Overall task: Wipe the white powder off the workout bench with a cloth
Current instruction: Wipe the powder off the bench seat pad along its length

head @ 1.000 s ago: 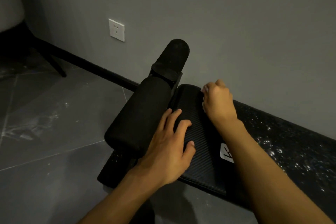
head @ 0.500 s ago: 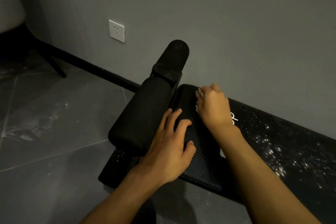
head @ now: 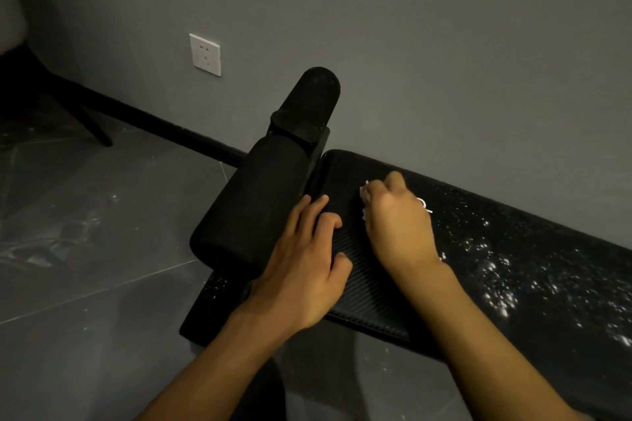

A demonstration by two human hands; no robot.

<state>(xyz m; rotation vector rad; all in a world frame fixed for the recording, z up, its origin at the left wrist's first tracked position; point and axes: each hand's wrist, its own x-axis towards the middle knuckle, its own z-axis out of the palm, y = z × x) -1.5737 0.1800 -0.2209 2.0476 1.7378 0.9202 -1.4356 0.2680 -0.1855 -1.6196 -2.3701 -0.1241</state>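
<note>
Gripping one white cloth (head: 363,195), the right hand (head: 398,222) presses it onto one powder-speckled bench (head: 362,287); the left hand (head: 307,270) rests open.

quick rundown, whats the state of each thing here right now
right hand, gripping the cloth, pressing it on the bench
cloth, bunched under the right hand, mostly hidden
left hand, flat on the bench end, holding nothing
bench, ribbed end looks clean, rest dusted
white powder, scattered over the bench to the right of the hands
wall socket, nothing plugged in
</note>
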